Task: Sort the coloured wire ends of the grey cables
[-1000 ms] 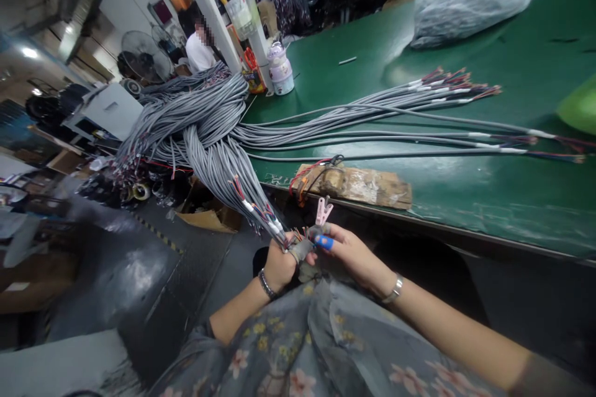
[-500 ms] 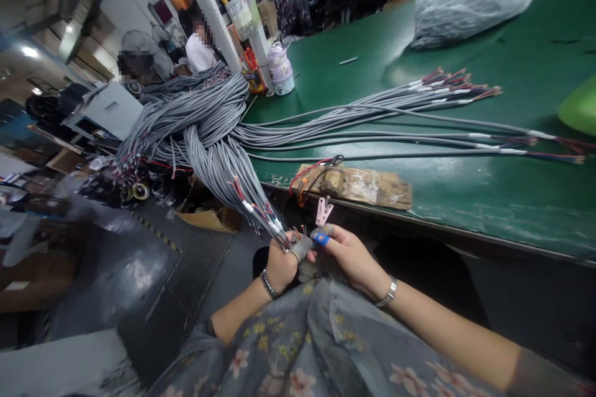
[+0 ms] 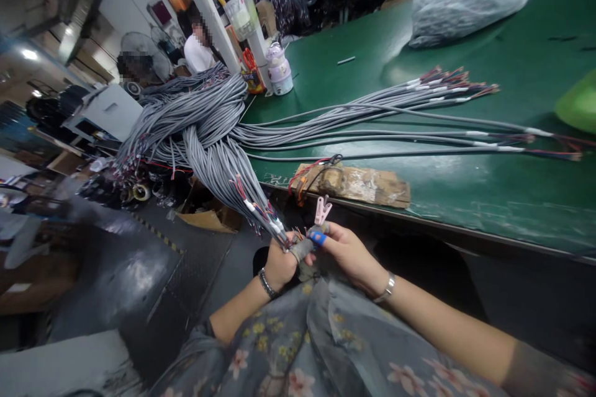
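My left hand (image 3: 282, 260) is closed around the stripped ends of grey cables (image 3: 242, 183), with thin coloured wires (image 3: 298, 234) sticking out by its thumb. Grey tape covers that thumb. My right hand (image 3: 342, 251) pinches at the wire tips close to the left thumb; blue tape wraps one of its fingertips, and what lies between the fingers is too small to make out. Just beyond the right fingers stands a pink clothespin (image 3: 321, 211). The cables run up to a large looped pile (image 3: 200, 105) at the table's left end.
On the green table (image 3: 465, 198) lie more grey cables (image 3: 326, 130), a wooden board (image 3: 372, 186) at the front edge and a plastic bag (image 3: 465, 0). A purple container (image 3: 279, 71) stands by the post. A person (image 3: 198, 49) is in the background.
My right fingers have moved slightly left, closer to my left thumb and the wire tips. The left hand keeps its hold on the cables.
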`<control>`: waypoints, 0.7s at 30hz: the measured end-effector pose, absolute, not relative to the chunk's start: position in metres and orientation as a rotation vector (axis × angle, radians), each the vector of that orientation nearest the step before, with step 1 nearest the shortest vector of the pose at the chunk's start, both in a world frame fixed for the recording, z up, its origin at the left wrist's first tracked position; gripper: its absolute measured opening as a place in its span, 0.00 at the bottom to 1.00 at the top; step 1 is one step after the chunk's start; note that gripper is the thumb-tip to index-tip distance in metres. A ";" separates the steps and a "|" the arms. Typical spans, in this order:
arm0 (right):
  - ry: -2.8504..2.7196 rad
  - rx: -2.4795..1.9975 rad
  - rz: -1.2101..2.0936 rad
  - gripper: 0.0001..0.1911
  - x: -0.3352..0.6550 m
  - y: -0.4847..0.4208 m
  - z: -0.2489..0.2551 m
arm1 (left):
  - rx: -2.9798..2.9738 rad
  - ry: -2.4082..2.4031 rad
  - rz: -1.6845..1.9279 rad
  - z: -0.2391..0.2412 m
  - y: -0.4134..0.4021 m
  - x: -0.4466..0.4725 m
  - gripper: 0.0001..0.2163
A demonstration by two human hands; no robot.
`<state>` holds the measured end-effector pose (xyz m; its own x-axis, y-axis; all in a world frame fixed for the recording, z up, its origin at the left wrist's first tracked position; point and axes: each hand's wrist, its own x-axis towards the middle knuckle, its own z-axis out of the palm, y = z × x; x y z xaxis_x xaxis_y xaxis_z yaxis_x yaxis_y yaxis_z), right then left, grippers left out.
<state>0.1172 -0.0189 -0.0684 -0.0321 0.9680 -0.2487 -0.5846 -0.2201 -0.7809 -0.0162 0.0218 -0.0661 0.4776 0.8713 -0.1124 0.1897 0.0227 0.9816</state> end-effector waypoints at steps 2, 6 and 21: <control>-0.549 -0.930 1.555 0.22 0.115 -0.019 -0.070 | 1.480 0.981 0.710 -0.069 0.022 -0.017 0.21; -0.499 -0.977 1.526 0.21 0.114 -0.019 -0.073 | 1.500 0.973 0.732 -0.072 0.022 -0.017 0.21; -0.343 -0.932 1.533 0.28 0.146 -0.008 -0.092 | 1.217 0.915 0.745 -0.057 0.023 -0.014 0.18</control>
